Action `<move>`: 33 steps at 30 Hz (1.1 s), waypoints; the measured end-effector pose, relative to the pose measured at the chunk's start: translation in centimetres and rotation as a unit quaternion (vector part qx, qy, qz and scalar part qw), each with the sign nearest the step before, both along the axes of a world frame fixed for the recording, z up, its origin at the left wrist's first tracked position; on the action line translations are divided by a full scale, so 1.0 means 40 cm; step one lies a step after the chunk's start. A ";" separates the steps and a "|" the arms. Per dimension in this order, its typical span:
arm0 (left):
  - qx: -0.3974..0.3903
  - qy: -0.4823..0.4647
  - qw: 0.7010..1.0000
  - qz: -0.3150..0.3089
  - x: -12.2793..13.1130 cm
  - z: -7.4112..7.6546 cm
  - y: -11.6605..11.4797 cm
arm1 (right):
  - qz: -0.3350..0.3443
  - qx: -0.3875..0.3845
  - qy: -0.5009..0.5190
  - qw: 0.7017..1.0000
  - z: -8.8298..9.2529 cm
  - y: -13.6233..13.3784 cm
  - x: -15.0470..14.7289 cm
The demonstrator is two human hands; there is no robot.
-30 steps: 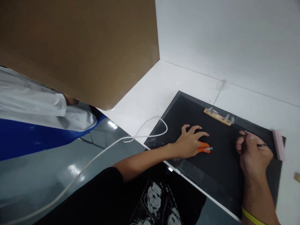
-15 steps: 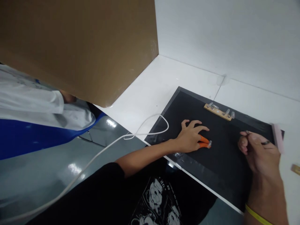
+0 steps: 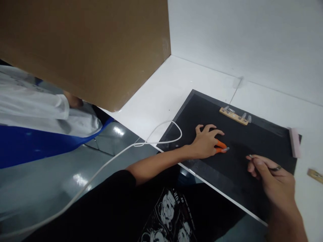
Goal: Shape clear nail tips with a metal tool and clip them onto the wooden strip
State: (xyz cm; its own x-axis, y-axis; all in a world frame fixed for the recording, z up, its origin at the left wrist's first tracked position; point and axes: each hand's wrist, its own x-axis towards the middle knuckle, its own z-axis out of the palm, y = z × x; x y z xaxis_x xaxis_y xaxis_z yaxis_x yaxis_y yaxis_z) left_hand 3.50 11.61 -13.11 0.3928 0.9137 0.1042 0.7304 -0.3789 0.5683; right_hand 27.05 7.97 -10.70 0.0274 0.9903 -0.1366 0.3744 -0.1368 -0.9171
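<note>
My left hand (image 3: 205,144) rests on a black mat (image 3: 234,158) on the white table. Its thumb and forefinger wear orange finger cots (image 3: 220,146) and pinch a small silvery piece (image 3: 226,149). My right hand (image 3: 274,179) hovers low over the mat's near right part, fingers closed round a thin dark tool (image 3: 263,163) with a metal tip pointing left. A small wooden strip with clear and metal parts (image 3: 235,116) lies on the mat's far side, beyond my left hand.
A large brown cardboard panel (image 3: 85,47) stands at the left over the white table (image 3: 174,87). A white cable (image 3: 141,144) loops onto the mat's left edge. A pink block (image 3: 294,143) lies at the mat's right edge, a wooden piece (image 3: 315,175) beyond it. Another person's white sleeve (image 3: 35,107) shows at left.
My right hand has drawn back toward me and leftward, away from the pink block, still holding the tool. My left hand has stayed put on the mat.
</note>
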 end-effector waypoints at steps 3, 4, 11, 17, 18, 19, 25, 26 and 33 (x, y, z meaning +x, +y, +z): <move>-0.001 -0.016 1.000 0.002 0.002 0.005 -0.003 | -0.004 0.047 -0.014 0.999 0.005 -0.037 -0.029; -0.003 -0.022 1.000 0.002 0.001 0.010 -0.006 | -0.009 0.067 -0.016 0.998 0.007 -0.057 -0.044; 0.006 -0.092 0.995 0.036 -0.037 0.101 -0.078 | 0.065 0.202 -0.108 0.971 0.058 -0.196 -0.110; -0.037 -0.133 0.990 0.035 -0.076 0.171 -0.148 | 0.000 0.311 -0.183 0.933 0.109 -0.236 -0.099; -0.037 -0.136 0.989 0.036 -0.080 0.178 -0.156 | 0.027 0.310 -0.193 0.931 0.122 -0.240 -0.098; -0.040 -0.138 0.989 0.034 -0.085 0.184 -0.162 | 0.052 0.312 -0.203 0.927 0.135 -0.242 -0.097; -0.012 -0.127 0.992 0.016 -0.105 0.214 -0.190 | 0.178 0.351 -0.243 0.887 0.206 -0.233 -0.112; -0.008 -0.120 0.993 0.016 -0.107 0.219 -0.194 | 0.216 0.344 -0.251 0.878 0.213 -0.235 -0.116; -0.003 -0.115 0.993 0.015 -0.107 0.230 -0.208 | 0.231 0.320 -0.280 0.875 0.242 -0.257 -0.105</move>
